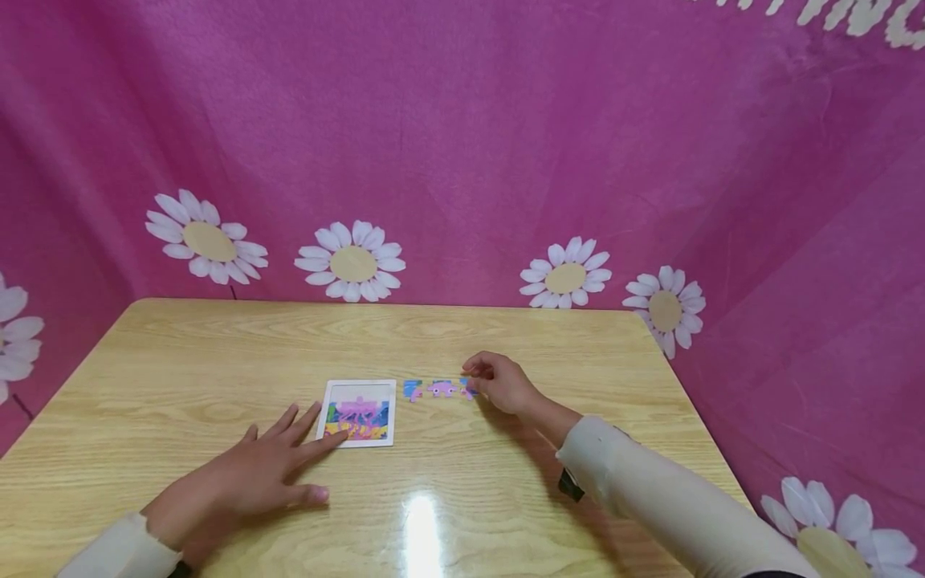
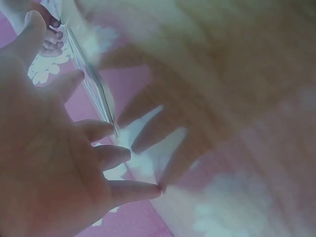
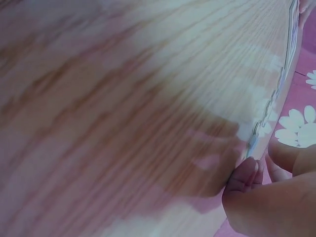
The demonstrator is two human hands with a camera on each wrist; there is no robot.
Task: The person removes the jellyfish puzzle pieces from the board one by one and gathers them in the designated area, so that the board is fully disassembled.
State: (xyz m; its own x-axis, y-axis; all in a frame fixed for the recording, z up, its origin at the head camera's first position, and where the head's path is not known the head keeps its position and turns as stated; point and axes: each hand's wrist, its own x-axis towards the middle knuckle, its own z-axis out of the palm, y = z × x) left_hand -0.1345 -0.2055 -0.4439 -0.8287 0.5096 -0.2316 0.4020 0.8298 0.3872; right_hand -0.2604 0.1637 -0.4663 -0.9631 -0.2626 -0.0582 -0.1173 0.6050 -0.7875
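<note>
A white-rimmed puzzle tray (image 1: 393, 411) lies on the table, its lower part filled with a pink octopus picture (image 1: 361, 417) and its upper strip bare. My left hand (image 1: 263, 474) is spread at the tray's left side, a finger reaching over its lower-left edge onto the picture. To the right of the tray lie a blue and pink puzzle piece (image 1: 413, 390) and a pink piece with eyes (image 1: 442, 388). At the end of this row, my right hand (image 1: 506, 385) pinches the third puzzle piece (image 1: 466, 386) with curled fingers; the piece is partly hidden.
The wood-grain table (image 1: 217, 345) reflects a bright light near its front edge. Behind it and at both sides hangs a pink cloth (image 1: 462, 160) printed with white daisies.
</note>
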